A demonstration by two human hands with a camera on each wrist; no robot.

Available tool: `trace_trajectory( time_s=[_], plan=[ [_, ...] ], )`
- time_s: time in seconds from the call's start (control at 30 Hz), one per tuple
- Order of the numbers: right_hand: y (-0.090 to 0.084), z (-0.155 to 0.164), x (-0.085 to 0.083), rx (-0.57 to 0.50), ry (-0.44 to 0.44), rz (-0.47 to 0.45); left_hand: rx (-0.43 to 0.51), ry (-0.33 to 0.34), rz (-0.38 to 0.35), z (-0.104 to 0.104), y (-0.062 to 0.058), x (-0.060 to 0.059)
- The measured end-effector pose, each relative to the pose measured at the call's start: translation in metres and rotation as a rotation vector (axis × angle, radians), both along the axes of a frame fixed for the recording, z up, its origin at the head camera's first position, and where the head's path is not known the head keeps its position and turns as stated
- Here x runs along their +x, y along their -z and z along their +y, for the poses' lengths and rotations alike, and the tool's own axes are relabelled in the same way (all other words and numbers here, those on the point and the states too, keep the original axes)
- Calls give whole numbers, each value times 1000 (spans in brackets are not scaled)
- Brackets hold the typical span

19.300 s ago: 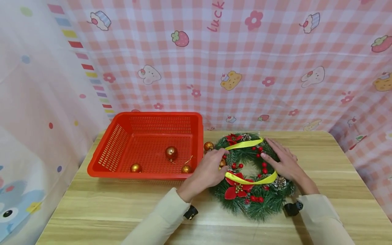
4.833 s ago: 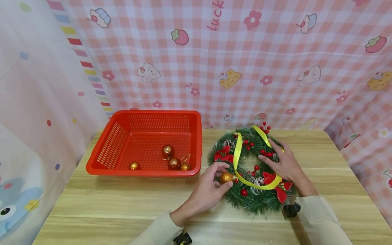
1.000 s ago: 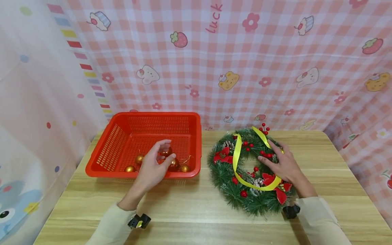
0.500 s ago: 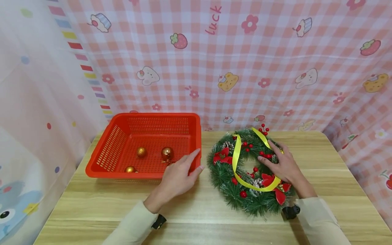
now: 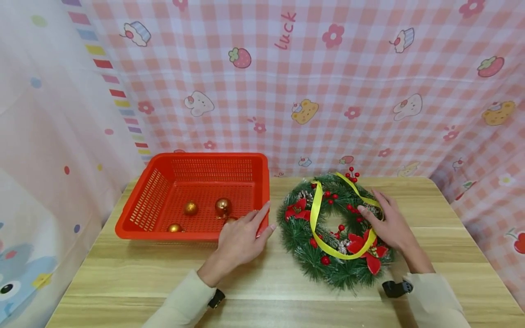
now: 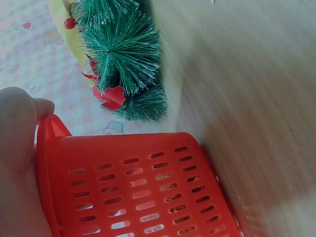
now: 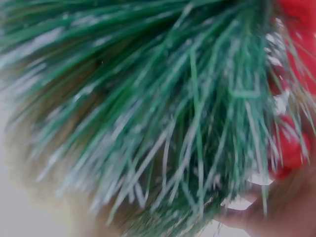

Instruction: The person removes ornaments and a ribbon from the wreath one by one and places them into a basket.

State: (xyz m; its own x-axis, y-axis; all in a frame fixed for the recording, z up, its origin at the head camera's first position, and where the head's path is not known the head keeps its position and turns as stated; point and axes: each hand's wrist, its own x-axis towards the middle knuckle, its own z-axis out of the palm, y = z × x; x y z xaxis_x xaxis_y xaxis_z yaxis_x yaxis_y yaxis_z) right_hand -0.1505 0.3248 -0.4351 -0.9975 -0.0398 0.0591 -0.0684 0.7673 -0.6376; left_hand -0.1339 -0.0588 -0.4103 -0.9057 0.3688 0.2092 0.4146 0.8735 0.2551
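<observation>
My left hand (image 5: 242,241) rests on the front right corner of the red plastic basket (image 5: 193,235), index finger and thumb extended over the rim; its other fingers are hidden. From the left wrist, the thumb (image 6: 43,107) shows just above the basket corner. Inside the basket lie gold and copper bauble ornaments (image 5: 223,206), one partly covered by this hand. On the right, a green pine Christmas wreath (image 5: 301,241) with red poinsettias, berries, pinecones and a yellow ribbon (image 5: 315,214) lies flat. My right hand (image 5: 391,225) lies at its right side, fingers extended, holding nothing visible.
Both items stand on a wood-grain table (image 5: 262,291). Behind it hangs a pink checked curtain (image 5: 262,136), and a pale curtain (image 5: 49,182) hangs at the left. Dark wrist cameras (image 5: 397,289) are strapped under both sleeves.
The left hand has brought the glittery gold bauble from the wreath into the basket, let it go, and moved to the basket's right corner. The right hand has shifted slightly outward on the wreath.
</observation>
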Motion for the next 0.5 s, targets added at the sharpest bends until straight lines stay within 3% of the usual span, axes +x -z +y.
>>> trace_trajectory(
  time_s=[0.2, 0.5],
  plan=[
    [3, 11, 8, -157, 28, 35, -14, -10, -8, 0, 1, -1],
    [22, 19, 11, -382, -25, 25, 1, 1, 16, 0, 3, -1]
  ],
)
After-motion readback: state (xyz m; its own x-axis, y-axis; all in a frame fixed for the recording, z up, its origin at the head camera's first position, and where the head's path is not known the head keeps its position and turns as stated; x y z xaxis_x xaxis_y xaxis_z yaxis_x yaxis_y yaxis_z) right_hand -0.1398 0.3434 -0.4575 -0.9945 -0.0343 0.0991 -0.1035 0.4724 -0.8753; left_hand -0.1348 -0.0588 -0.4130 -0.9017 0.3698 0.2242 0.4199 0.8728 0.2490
